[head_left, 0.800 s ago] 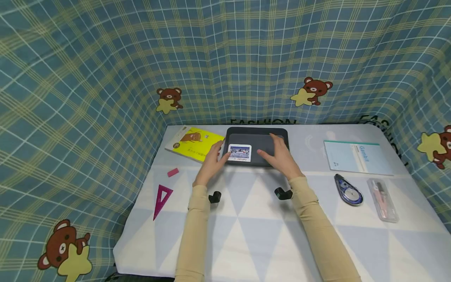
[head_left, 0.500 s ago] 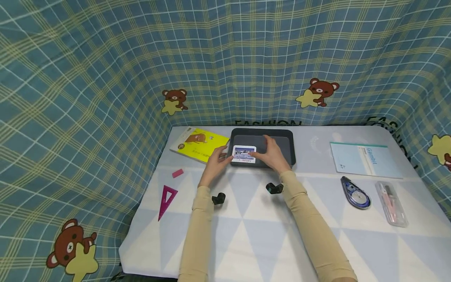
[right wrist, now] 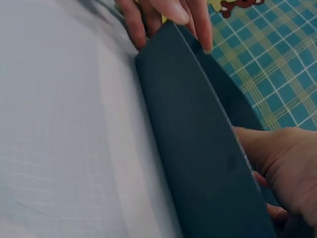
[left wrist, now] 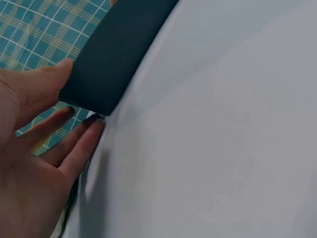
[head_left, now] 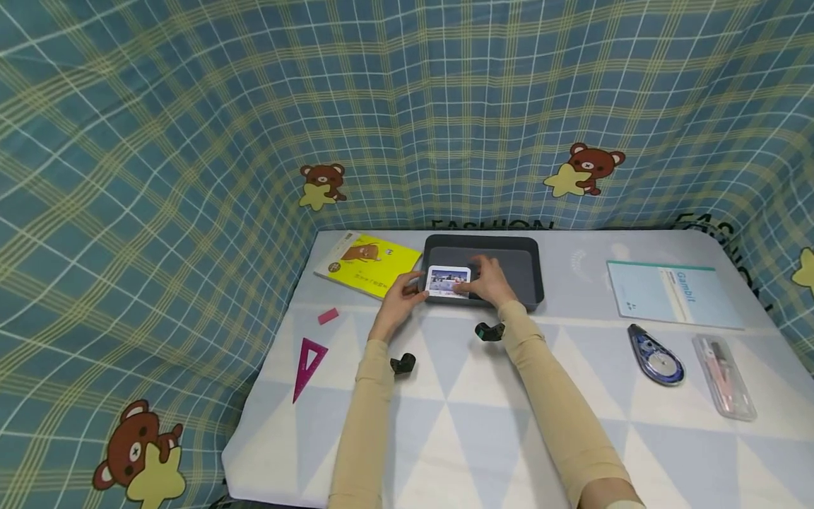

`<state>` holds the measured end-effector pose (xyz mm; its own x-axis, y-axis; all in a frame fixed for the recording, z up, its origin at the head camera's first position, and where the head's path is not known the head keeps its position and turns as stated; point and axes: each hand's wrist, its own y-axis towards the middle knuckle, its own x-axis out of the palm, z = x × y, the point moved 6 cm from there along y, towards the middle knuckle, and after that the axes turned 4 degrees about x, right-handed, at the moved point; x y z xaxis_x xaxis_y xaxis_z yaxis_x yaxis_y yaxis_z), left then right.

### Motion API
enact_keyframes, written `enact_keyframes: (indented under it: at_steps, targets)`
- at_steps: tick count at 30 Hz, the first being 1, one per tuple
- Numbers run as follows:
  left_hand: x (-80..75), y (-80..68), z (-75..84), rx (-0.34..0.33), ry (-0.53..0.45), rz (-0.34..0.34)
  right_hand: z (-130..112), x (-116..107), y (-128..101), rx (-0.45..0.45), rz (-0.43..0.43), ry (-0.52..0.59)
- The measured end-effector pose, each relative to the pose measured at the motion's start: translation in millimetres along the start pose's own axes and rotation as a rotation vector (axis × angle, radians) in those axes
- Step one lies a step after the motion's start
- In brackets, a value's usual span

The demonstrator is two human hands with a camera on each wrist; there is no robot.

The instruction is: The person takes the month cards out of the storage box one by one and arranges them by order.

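Observation:
A dark grey tray [head_left: 509, 241] stands at the table's back middle. In its front left part lies a small white-bordered card [head_left: 439, 271] with a snowy picture. My left hand [head_left: 398, 302] is at the tray's front left corner. In the left wrist view its thumb [left wrist: 63, 68] touches the corner while the other fingers extend below it. My right hand [head_left: 494, 284] reaches over the front rim into the tray. Its thumb overlaps the card's right part, with the index finger spread apart behind. The front wall hides its fingertips in the right wrist view.
A yellow booklet [head_left: 381, 256] lies by the tray's left side. Nearer on the left are a pink eraser [head_left: 328, 316] and a magenta set square [head_left: 302, 364]. At right lie a light blue notebook [head_left: 642, 286], a correction tape [head_left: 656, 357] and a clear case [head_left: 723, 378].
My right hand has moved left from the tray's right part to the card. The left hand stays by the front left corner. The head view has shifted slightly left.

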<state>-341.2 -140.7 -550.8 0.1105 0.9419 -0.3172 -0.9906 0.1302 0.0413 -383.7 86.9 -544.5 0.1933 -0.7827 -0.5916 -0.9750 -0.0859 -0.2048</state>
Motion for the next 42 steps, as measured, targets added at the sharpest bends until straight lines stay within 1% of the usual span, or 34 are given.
enact_keyframes:
  at_steps: [5,10,14,19,23,27,29,31,34,36,39,42]
  targets:
    - [-1.2,-0.2,-4.4,-0.011,-0.059,-0.005,-1.6,-2.8,1.9,-0.006,-0.005,0.017]
    - [-2.5,0.6,-9.5,-0.052,-0.111,-0.027,-5.5,-6.6,-1.8,0.001,0.009,0.038]
    - [-1.3,1.1,-11.8,-0.078,-0.138,-0.041,-6.3,-9.2,-4.3,-0.029,0.058,0.052]
    - [4.9,2.8,-13.0,-0.081,-0.145,-0.058,-3.6,-15.0,-9.4,-0.082,0.126,0.097]
    - [8.7,3.7,-15.7,-0.097,-0.144,-0.070,-4.8,-25.5,-21.0,-0.122,0.193,0.165]
    - [7.8,3.9,-15.9,-0.106,-0.161,-0.078,-9.6,-37.2,-44.1,-0.131,0.236,0.245]
    - [5.5,4.0,-15.4,-0.103,-0.172,-0.079,-11.4,-38.5,-59.3,-0.129,0.227,0.273]
    - [2.4,4.2,-15.8,-0.101,-0.180,-0.075,-13.2,-35.4,-75.4,-0.130,0.199,0.288]
    - [-2.1,4.4,-15.9,-0.104,-0.186,-0.063,-14.0,-22.6,-96.9,-0.142,0.142,0.307]
    - [-4.1,4.1,-16.3,-0.113,-0.188,-0.058,-13.5,-10.4,-107.7,-0.152,0.102,0.300]
    - [-4.9,3.3,-17.0,-0.127,-0.201,-0.054,-9.3,10.4,-115.9,-0.161,0.043,0.261]
    - [-3.1,3.1,-19.5,-0.134,-0.227,-0.058,-2.5,28.9,-116.8,-0.156,0.006,0.193]
